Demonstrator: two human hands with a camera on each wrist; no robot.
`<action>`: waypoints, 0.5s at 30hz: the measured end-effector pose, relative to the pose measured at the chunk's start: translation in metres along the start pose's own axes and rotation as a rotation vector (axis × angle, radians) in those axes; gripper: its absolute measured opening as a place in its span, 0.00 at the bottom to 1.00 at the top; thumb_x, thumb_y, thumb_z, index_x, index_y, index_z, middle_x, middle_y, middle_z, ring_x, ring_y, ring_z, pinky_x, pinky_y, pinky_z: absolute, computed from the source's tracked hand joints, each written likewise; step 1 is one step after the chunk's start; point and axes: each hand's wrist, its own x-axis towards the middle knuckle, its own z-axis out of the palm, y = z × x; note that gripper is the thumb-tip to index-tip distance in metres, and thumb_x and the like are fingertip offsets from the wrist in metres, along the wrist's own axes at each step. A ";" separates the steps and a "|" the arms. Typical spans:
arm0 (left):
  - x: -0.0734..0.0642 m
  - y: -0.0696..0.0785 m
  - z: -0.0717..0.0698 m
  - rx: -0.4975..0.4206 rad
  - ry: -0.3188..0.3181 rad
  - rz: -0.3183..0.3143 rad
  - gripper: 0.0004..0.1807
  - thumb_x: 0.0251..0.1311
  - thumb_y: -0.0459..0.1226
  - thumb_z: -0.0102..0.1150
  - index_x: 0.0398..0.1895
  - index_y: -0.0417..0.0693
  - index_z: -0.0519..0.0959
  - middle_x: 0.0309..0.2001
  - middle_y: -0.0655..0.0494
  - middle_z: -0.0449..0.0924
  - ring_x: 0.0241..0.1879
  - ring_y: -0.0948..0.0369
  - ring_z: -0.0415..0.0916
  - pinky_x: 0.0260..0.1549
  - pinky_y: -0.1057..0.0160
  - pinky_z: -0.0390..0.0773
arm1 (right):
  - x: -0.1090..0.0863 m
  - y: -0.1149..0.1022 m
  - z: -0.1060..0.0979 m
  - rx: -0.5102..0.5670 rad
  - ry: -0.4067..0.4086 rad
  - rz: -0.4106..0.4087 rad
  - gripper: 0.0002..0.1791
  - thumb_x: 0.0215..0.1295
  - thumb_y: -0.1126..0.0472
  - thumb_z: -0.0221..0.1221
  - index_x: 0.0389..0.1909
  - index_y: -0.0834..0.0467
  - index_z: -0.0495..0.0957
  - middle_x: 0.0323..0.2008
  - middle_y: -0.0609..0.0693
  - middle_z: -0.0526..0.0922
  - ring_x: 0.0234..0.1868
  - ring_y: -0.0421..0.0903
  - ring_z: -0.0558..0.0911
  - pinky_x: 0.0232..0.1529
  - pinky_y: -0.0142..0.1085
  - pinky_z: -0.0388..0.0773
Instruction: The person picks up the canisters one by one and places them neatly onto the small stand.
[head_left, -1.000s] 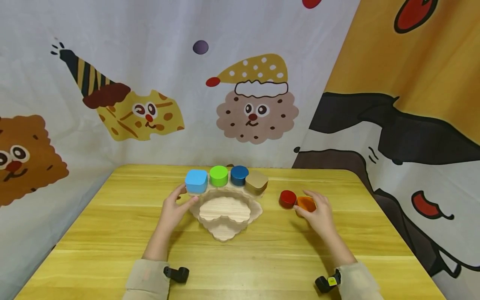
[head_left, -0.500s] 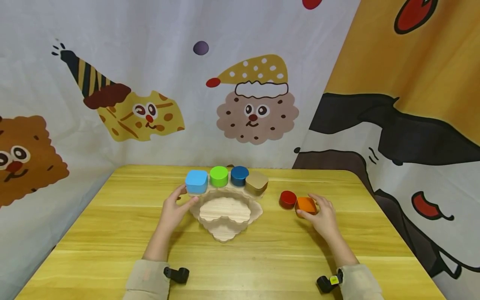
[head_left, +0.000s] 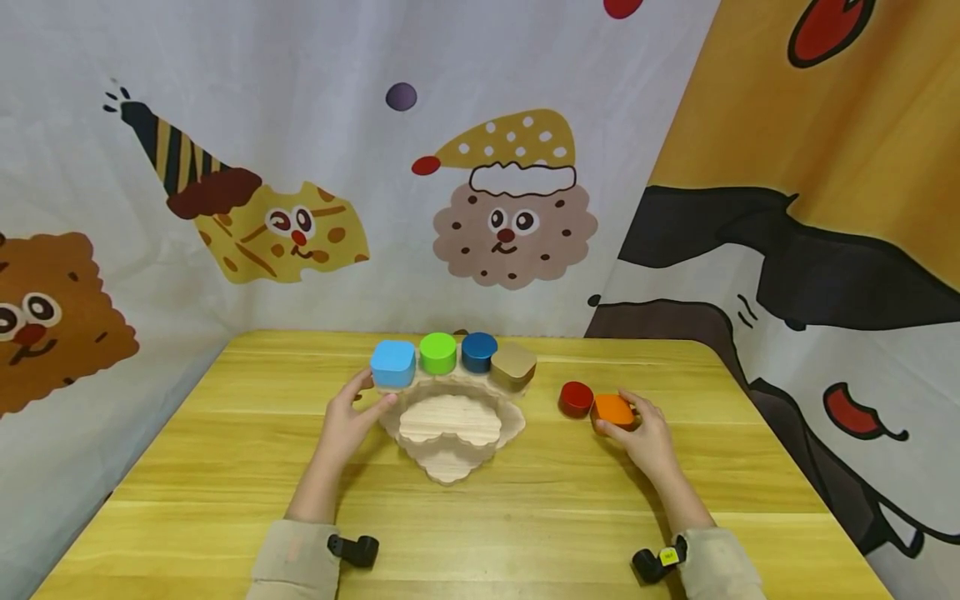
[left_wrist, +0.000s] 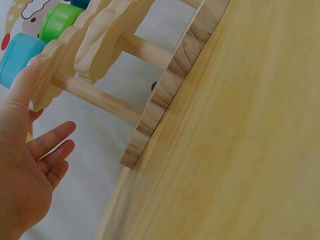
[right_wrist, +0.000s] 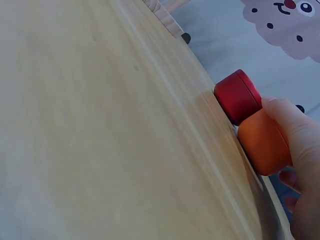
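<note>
My left hand (head_left: 351, 417) pinches the left end of a scalloped wooden stand's top board (left_wrist: 55, 67) between thumb and forefinger, its other fingers loosely spread. Beside the thumb sits a light-blue rounded-square block (head_left: 393, 363). The stand (head_left: 450, 462) also bears a green round block (head_left: 438, 353), a dark-blue round one (head_left: 478, 352) and a tan angular one (head_left: 513, 365). On the right, my right hand (head_left: 651, 437) holds an orange rounded-square block (head_left: 613, 412), thumb at the near side and fingers at the far side. A red round block (right_wrist: 238, 97) stands against it.
The yellow wood-grain table (head_left: 480, 533) spreads under everything. Behind its far edge hangs a cloth (head_left: 315, 100) with cartoon prints. Round wooden posts (left_wrist: 100, 97) join the stand's upper board to its base (left_wrist: 160, 100).
The right hand has shifted slightly to the right around the orange block, whose top is less shaded now. My left hand, the stand and the red block keep their places.
</note>
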 end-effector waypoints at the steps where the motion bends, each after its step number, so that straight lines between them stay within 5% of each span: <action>1: 0.000 0.000 0.000 0.001 0.002 -0.002 0.34 0.57 0.44 0.68 0.64 0.40 0.69 0.54 0.40 0.75 0.55 0.48 0.69 0.55 0.46 0.62 | 0.000 0.000 0.000 0.010 -0.004 0.009 0.44 0.52 0.47 0.71 0.65 0.64 0.66 0.60 0.65 0.68 0.55 0.60 0.67 0.55 0.55 0.65; 15: 0.000 0.001 0.000 -0.003 0.006 0.007 0.33 0.57 0.43 0.68 0.64 0.40 0.70 0.54 0.41 0.76 0.55 0.48 0.69 0.55 0.46 0.62 | -0.001 -0.002 0.003 0.000 0.102 -0.053 0.39 0.50 0.52 0.73 0.60 0.66 0.72 0.55 0.63 0.73 0.48 0.56 0.70 0.46 0.46 0.67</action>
